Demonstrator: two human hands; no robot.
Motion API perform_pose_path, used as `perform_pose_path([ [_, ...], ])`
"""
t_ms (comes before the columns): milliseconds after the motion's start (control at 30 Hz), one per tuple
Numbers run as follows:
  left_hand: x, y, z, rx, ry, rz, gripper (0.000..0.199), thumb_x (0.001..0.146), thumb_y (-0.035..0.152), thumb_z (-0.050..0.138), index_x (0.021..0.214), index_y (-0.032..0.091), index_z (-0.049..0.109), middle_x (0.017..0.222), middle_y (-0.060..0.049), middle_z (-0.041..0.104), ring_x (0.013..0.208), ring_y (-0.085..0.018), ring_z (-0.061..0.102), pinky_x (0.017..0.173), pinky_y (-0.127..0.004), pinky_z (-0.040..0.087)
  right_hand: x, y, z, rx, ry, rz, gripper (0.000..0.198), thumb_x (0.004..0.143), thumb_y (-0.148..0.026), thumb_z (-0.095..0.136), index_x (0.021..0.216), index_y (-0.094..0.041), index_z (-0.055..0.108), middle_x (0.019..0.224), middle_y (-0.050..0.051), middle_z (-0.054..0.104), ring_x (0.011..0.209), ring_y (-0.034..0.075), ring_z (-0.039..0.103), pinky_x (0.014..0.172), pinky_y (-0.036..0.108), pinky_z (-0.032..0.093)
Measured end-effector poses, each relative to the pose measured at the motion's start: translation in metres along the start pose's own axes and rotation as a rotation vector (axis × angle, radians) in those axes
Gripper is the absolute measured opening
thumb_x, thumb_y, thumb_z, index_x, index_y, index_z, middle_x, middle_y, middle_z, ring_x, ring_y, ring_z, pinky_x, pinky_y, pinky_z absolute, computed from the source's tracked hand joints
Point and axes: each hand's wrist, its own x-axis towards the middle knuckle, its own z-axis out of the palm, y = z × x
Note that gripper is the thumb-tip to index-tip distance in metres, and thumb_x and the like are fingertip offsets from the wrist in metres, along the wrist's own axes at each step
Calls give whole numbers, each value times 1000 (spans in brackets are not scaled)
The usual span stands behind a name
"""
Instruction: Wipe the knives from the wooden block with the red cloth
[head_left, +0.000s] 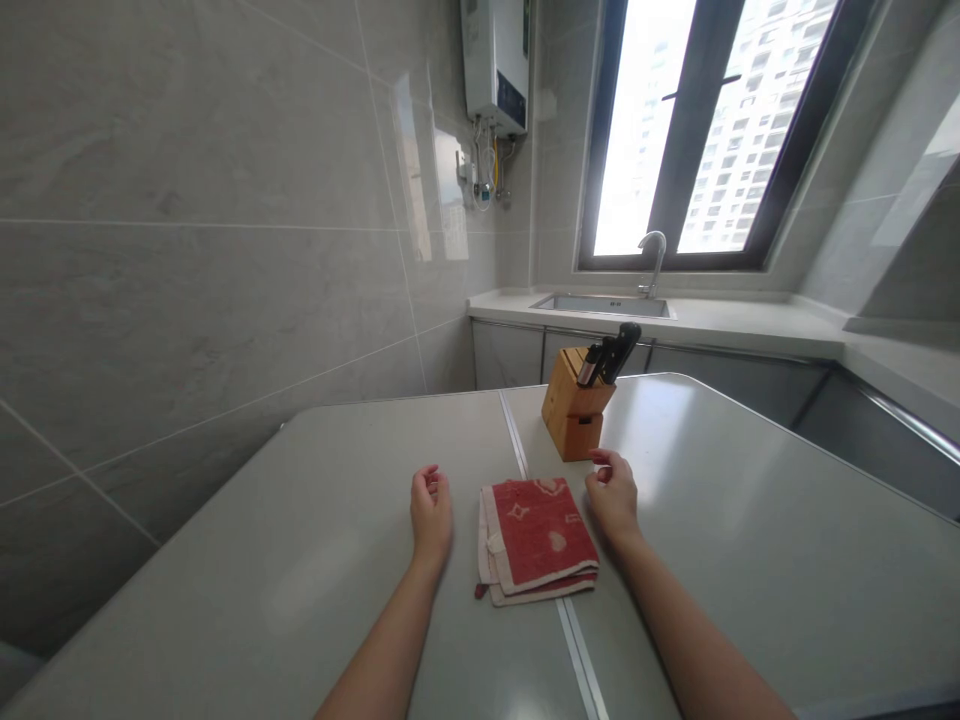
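A folded red towel [546, 530] with pale edges and a pale pattern lies flat on the table, between my two hands. To its left rests my left hand [431, 512], fingers curled in and nothing in them, apart from the towel. My right hand [615, 497] lies close by the towel's upper right side. Its fingers are loosely bent, with a gap between the forefinger and the thumb, and it holds nothing. Just beyond it stands a wooden knife block [574, 410] with several black-handled tools [613, 352] in its top. Their blades are hidden inside.
The pale table [300, 560] has a light strip [577, 655] running across it. Past its far edge is a counter [757, 315] with a sink [600, 306] and a faucet [655, 262] below a window. A water heater [495, 65] hangs on the tiled wall.
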Motion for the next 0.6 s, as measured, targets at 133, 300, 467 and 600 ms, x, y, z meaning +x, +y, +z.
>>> perform_pose_path([
  [133, 0, 2, -1, 33, -4, 22, 24, 83, 36, 44, 93, 16, 53, 89, -6, 60, 77, -16, 57, 71, -30, 45, -3, -1, 3, 53, -65, 7, 40, 67, -17, 43, 106, -17, 55, 102, 9, 60, 91, 21, 57, 77, 34, 46],
  [300, -5, 11, -5, 127, -160, 9, 34, 81, 39, 43, 55, 18, 45, 51, 3, 46, 53, -13, 44, 54, -24, 33, -4, -10, -4, 141, -74, 12, 27, 75, -36, 51, 92, -17, 61, 89, 7, 68, 77, 19, 60, 75, 33, 47],
  [467, -6, 8, -3, 138, -131, 51, 37, 79, 40, 45, 52, 20, 31, 49, 6, 29, 50, -10, 32, 50, -23, 23, -4, -12, -5, 148, -110, 81, 38, 74, -52, 54, 84, -16, 62, 74, 6, 66, 64, 18, 58, 64, 30, 46],
  [600, -5, 3, -1, 143, -164, 69, 37, 79, 41, 46, 52, 19, 33, 50, 6, 30, 51, -10, 32, 51, -22, 23, -6, -10, -1, 39, -127, 49, 41, 78, -55, 47, 83, -18, 62, 61, 2, 60, 57, 17, 55, 60, 29, 42],
])
